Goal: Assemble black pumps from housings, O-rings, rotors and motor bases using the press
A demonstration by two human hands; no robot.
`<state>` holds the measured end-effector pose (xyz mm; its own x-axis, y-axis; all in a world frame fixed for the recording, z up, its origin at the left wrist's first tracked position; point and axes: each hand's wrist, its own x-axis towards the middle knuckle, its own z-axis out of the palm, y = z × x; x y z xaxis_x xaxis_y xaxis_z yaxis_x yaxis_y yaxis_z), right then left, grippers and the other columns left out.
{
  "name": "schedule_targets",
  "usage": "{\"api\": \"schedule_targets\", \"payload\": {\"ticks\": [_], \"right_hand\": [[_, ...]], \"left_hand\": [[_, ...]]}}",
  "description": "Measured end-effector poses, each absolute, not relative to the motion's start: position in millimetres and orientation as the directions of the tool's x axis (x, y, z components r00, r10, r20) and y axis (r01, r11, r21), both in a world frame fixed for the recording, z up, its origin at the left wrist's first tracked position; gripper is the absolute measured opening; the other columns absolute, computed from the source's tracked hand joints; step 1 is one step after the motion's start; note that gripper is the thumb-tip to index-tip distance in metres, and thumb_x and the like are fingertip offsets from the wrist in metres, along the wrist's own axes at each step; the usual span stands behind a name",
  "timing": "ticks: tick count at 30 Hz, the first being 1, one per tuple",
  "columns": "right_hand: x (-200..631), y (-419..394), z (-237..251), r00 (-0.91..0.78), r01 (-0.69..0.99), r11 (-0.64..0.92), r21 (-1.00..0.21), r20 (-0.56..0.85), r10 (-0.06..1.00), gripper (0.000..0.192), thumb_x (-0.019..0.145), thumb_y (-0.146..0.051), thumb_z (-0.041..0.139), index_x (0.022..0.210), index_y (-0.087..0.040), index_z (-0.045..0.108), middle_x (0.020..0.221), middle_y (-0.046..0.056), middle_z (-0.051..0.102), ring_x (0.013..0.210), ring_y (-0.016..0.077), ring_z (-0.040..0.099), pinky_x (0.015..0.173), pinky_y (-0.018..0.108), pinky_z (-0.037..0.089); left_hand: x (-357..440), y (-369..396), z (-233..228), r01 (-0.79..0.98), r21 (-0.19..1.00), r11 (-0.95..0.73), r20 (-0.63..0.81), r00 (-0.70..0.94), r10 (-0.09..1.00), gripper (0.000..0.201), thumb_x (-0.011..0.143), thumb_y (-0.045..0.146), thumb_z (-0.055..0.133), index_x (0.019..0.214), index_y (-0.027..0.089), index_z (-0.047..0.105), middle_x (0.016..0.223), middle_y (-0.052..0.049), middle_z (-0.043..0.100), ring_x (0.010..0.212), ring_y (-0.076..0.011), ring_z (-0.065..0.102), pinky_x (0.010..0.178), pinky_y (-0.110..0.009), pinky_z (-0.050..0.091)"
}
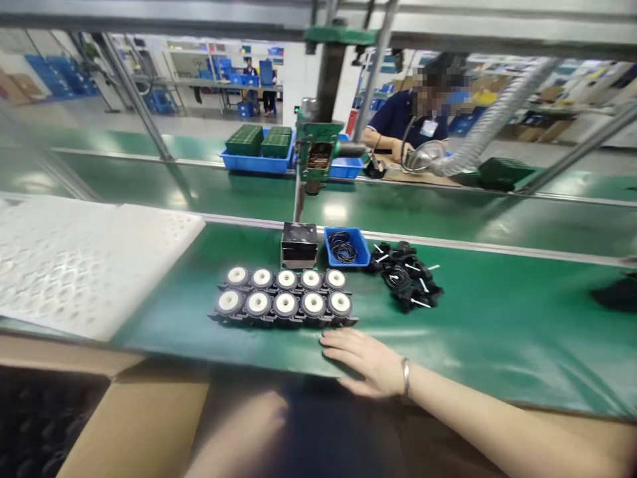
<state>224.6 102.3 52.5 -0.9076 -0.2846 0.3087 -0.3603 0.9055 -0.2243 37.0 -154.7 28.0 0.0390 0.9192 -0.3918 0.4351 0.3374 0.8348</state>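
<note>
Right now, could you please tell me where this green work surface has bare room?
The widest bare patch lies between the black parts pile and the dark item at far right; a smaller one separates the white perforated sheet from the rows of white-topped parts. It is crowded where those rows, the black block, blue bin and pile cluster.

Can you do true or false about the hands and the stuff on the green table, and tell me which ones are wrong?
1. Ten black parts with white tops stand in two rows. True.
2. The right hand has a silver bracelet at its wrist. True.
3. The right hand is squeezing a black part. False: it is open near the front row, with nothing seen in it.
4. The blue tray is full of white balls. False: the blue tray holds black rings.
5. The left hand looks blurry. True.
</note>
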Motion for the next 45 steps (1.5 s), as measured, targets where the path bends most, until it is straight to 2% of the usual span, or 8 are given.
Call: {"api": "schedule_targets", "payload": {"ticks": [4, 8, 13, 17, 32, 36, 40, 45], "right_hand": [[222.5, 102.2, 65.7, -0.817, -0.261, 0.958, -0.121, 0.556, -0.153, 0.058, 0.087, -0.032, 0.063, 0.141, -0.017, 0.045, 0.139, 0.016, 0.057, 0.139, 0.0256, 0.045, 0.114, 0.049, 0.039], [196.4, 113.6, 86.3, -0.822, 0.023, 0.981, -0.191, 0.555, 0.128, 0.078, 0.085, -0.051, 0.067, 0.149, -0.019, 0.036, 0.154, 0.017, 0.040, 0.147, 0.0343, 0.029, 0.118, 0.059, 0.029], [167.2, 125.0, 80.9, -0.902, 0.042, 0.957, -0.288, 0.401, 0.160, 0.085, 0.080, -0.059, 0.070, 0.149, -0.020, 0.039, 0.155, 0.015, 0.038, 0.149, 0.0387, 0.021, 0.118, 0.062, 0.029], [162.5, 124.6, 70.5, -0.874, -0.019, 0.936, -0.352, 0.460, 0.155, 0.075, 0.082, -0.051, 0.072, 0.145, -0.020, 0.045, 0.151, 0.014, 0.043, 0.149, 0.0363, 0.018, 0.119, 0.060, 0.029], [123.6, 94.1, 74.5, -0.870, -0.014, 0.907, -0.422, 0.451, 0.197, 0.070, 0.086, -0.045, 0.067, 0.147, -0.021, 0.039, 0.153, 0.015, 0.038, 0.149, 0.0380, 0.020, 0.117, 0.064, 0.030], [147.6, 112.9, 67.2, -0.788, 0.032, 0.908, -0.417, 0.549, 0.279, 0.057, 0.094, -0.037, 0.055, 0.147, -0.022, 0.037, 0.152, 0.015, 0.039, 0.145, 0.0356, 0.029, 0.115, 0.063, 0.030], [176.4, 145.7, 44.7, -0.709, 0.161, 0.870, -0.466, 0.559, 0.431, 0.040, 0.097, -0.038, 0.049, 0.133, -0.021, 0.048, 0.134, 0.015, 0.054, 0.126, 0.0340, 0.049, 0.105, 0.062, 0.039], [191.8, 148.5, 32.2, -0.723, 0.142, 0.791, -0.596, 0.483, 0.493, 0.020, 0.100, -0.031, 0.045, 0.110, -0.021, 0.059, 0.113, 0.013, 0.061, 0.108, 0.0250, 0.059, 0.094, 0.044, 0.051]], "left_hand": [[-7.0, -196.1, 90.3, 0.568, 0.800, 0.192, -0.154, -0.114, 0.981, 0.026, 0.098, 0.041, 0.047, 0.115, 0.031, 0.064, 0.123, -0.005, 0.064, 0.117, -0.0245, 0.060, 0.104, -0.039, 0.048], [-67.4, -167.0, 129.9, 0.877, 0.466, 0.115, 0.289, -0.273, 0.917, 0.062, 0.086, 0.047, 0.067, 0.141, 0.032, 0.045, 0.149, -0.009, 0.047, 0.139, -0.0317, 0.041, 0.117, -0.052, 0.032], [-91.4, -88.6, 124.6, 0.981, 0.142, 0.135, 0.117, -0.152, 0.981, 0.093, 0.073, 0.064, 0.072, 0.152, 0.035, 0.032, 0.162, -0.009, 0.030, 0.150, -0.0413, 0.016, 0.116, -0.065, 0.024], [-92.3, -71.5, 112.8, 0.991, 0.050, 0.122, 0.011, -0.123, 0.992, 0.094, 0.071, 0.067, 0.072, 0.152, 0.041, 0.032, 0.162, -0.007, 0.032, 0.146, -0.0404, 0.030, 0.114, -0.066, 0.024], [-145.2, -86.0, 136.5, 0.976, 0.165, 0.143, -0.001, -0.145, 0.989, 0.095, 0.077, 0.066, 0.068, 0.155, 0.036, 0.024, 0.165, -0.009, 0.025, 0.151, -0.0381, 0.018, 0.118, -0.065, 0.014], [-122.8, -20.1, 174.1, 0.961, 0.278, 0.008, 0.171, -0.058, 0.984, 0.089, 0.084, 0.062, 0.063, 0.156, 0.027, 0.024, 0.164, -0.012, 0.024, 0.151, -0.0291, 0.020, 0.123, -0.045, 0.020], [-112.9, 81.5, 182.6, 0.966, 0.233, -0.110, 0.125, 0.083, 0.989, 0.101, 0.076, 0.054, 0.075, 0.156, 0.019, 0.024, 0.162, -0.019, 0.024, 0.150, -0.0349, 0.018, 0.119, -0.048, 0.026], [-110.0, 127.6, 168.9, 0.972, 0.232, -0.028, -0.074, 0.046, 0.996, 0.104, 0.064, 0.034, 0.083, 0.152, 0.014, 0.031, 0.145, -0.019, 0.051, 0.130, -0.0343, 0.051, 0.108, -0.039, 0.039]]}}
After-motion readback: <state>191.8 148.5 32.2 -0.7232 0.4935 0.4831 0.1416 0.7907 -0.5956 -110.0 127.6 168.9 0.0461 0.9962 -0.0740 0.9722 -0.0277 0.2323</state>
